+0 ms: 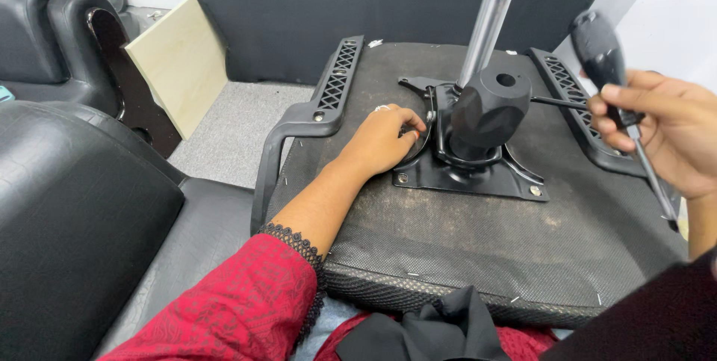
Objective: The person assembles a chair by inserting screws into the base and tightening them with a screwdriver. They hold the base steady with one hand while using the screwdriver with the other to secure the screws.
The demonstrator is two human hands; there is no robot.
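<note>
**A:** What does the head view show?

**B:** An upturned office chair seat (pixel 478 249), its dark fabric underside facing up, lies across the person's lap. A black metal mechanism plate (pixel 467 178) is bolted to the middle of it, with a silver gas-lift column (pixel 489 14) rising from a black plastic housing (pixel 489 111).

**A:** Where is the left hand?

**B:** The left hand (pixel 385 137), reaching out of a red sleeve (pixel 239 309) with black lace trim, rests on the underside at the plate's left edge. Its fingers are curled down against the metal; whether they pinch a small part there cannot be told.

**A:** And the right hand?

**B:** The right hand (pixel 665 133) is raised at the frame's right, fingers closed around a screwdriver (pixel 620 92). The black handle points up and away, and the shaft slants down towards the seat's right edge, its tip hidden behind the hand and wrist.

**A:** What else is on the seat?

**B:** Two black armrest brackets: the left bracket (pixel 314 111) curves down off the seat's left side, and the right bracket (pixel 575 100) runs under the screwdriver. A thin black lever (pixel 556 102) juts from the housing towards the right hand.

**A:** The surroundings?

**B:** A black leather chair (pixel 75 219) stands to the left, a pale wooden board (pixel 179 62) leans behind it, and a dark upholstered panel (pixel 336 10) stands upright beyond the seat on a grey floor (pixel 231 129).
</note>
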